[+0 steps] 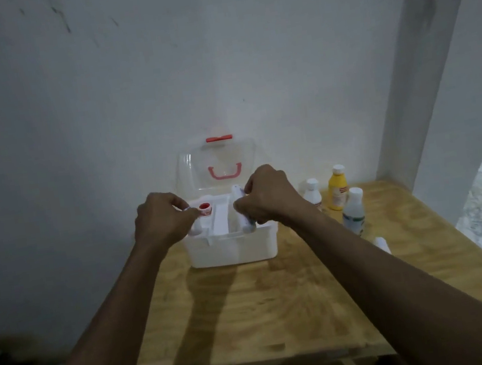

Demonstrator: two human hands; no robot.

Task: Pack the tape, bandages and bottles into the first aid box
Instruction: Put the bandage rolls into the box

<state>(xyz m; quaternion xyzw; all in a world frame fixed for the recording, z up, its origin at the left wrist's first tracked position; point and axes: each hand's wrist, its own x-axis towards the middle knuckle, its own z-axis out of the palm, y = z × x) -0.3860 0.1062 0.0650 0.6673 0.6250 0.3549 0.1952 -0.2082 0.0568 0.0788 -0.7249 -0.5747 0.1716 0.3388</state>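
A white first aid box (232,249) stands at the centre of the frame on a wooden bench (279,293), pushed close to the pale wall, with its clear lid (198,169) tilted up and back; a red handle (225,171) shows through the lid and a red latch (219,138) sits on its top edge. Inside the box a white tray (219,215) with compartments is visible. The left hand (161,217), left of centre, hovers over the tray's left side with fingers curled round a white bandage roll (195,229), whose lower end shows beneath the hand. Just beside its fingertips a small roll of tape (205,209) with a red top sits in the back left compartment. The right hand (269,198), right of centre, is curled round a second white bandage roll (242,209), lying lengthwise over the tray's right side, one end pointing to the lid and the other to the box's front edge. To the right of the box, 3 bottles stand upright on the bench: a small white bottle (311,193), a yellow bottle (338,189) behind it, and a clear bottle (353,210) with a white cap nearer the camera. Lower right of these, a white object (382,245) peeks out past the right forearm; what it is cannot be told.
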